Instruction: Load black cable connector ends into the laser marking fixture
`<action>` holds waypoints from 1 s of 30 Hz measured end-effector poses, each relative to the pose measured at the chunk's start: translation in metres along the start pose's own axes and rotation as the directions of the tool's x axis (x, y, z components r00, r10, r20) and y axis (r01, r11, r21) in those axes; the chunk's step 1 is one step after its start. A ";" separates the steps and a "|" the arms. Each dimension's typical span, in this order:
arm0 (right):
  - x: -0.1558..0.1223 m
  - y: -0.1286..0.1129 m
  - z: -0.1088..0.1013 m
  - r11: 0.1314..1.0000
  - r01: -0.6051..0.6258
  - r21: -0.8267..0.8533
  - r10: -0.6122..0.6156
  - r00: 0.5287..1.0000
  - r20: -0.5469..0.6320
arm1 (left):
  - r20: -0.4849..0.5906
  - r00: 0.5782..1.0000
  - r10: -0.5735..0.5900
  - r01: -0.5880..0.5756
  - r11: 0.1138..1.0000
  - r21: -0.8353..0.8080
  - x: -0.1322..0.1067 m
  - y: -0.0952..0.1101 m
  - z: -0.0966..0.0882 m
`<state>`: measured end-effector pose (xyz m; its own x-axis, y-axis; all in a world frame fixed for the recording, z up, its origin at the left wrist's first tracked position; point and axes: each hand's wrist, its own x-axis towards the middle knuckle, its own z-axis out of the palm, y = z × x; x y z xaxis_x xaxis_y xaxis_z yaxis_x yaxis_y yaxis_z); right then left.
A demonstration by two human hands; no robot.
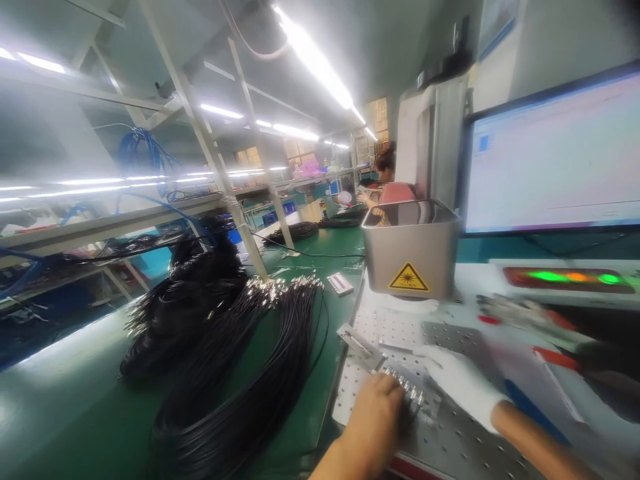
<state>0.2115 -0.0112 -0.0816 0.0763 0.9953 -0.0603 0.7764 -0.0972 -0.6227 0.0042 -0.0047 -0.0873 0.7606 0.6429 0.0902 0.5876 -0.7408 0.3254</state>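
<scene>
My bare left hand (376, 417) is closed at the near end of a row of silver metal connectors (407, 388), its fingers curled over the dark cables below them. The connectors sit side by side on a perforated metal plate (350, 393). My right hand (457, 381), in a white glove, reaches in from the right with fingers stretched toward the row; its fingertips are blurred. Just beyond both hands lies a flat metal fixture piece (361, 343). The undersides of both hands are hidden.
Bundles of black cables (240, 393) with metal ends cover part of the green table (90, 413) at left. A grey machine head (410, 250) with a laser warning label stands ahead. A monitor (555, 153) and lit buttons (570, 279) are right. Another person (387, 170) sits beyond.
</scene>
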 end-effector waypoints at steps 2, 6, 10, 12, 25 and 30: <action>0.003 -0.008 0.001 0.999 0.012 -0.030 -0.012 1.000 0.003 | 0.005 0.998 0.066 -0.066 0.998 0.010 0.000 0.003 0.004; 0.009 -0.021 0.002 0.994 0.013 -0.112 -0.009 0.999 0.033 | 0.053 0.989 0.138 -0.140 0.990 0.022 0.000 0.013 0.003; 0.014 -0.022 0.005 0.988 0.013 -0.153 -0.008 0.999 0.034 | 0.137 0.981 0.137 -0.148 0.986 0.076 0.006 0.021 0.000; 0.016 -0.019 0.007 0.989 0.019 -0.149 -0.014 0.999 0.034 | 0.165 0.977 0.138 -0.160 0.979 0.127 0.009 0.022 0.001; 0.025 -0.021 0.015 0.991 0.017 -0.131 -0.008 0.997 0.074 | 0.035 0.968 0.248 -0.242 0.887 0.394 0.010 0.024 0.021; 0.024 -0.034 0.024 0.976 -0.028 -0.216 0.048 0.995 0.089 | 0.072 0.972 0.222 -0.233 0.911 0.339 0.012 0.024 0.022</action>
<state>0.1724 0.0162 -0.0804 0.0576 0.9855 -0.1598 0.8909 -0.1230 -0.4371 0.0335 -0.0193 -0.0993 0.8898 0.4469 0.0926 0.4521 -0.8909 -0.0441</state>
